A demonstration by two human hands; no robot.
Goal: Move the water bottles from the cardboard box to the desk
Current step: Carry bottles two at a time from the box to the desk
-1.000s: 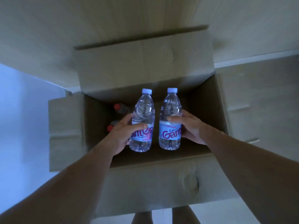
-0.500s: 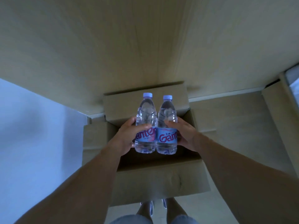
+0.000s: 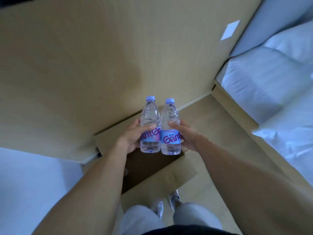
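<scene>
I hold two clear water bottles with pale blue caps and blue-and-pink labels, upright and side by side, above the open cardboard box [image 3: 162,180]. My left hand [image 3: 131,137] grips the left bottle [image 3: 150,116] around its label. My right hand [image 3: 184,134] grips the right bottle [image 3: 170,116], thumb across its front. The two bottles touch each other. The box sits on the floor below them, its dark inside largely hidden by my arms. The light wooden desk top [image 3: 101,56] spreads beyond and above the bottles.
A bed with white bedding [image 3: 271,78] stands at the right, a pillow [image 3: 294,39] behind it. A white paper [image 3: 230,29] lies at the desk's far right. A pale wall or floor fills the lower left. My feet [image 3: 169,202] stand just behind the box.
Both hands have lifted the two bottles up out of the box and brought them together. My view has risen and swung right, so the box looks smaller and the bed has come into sight.
</scene>
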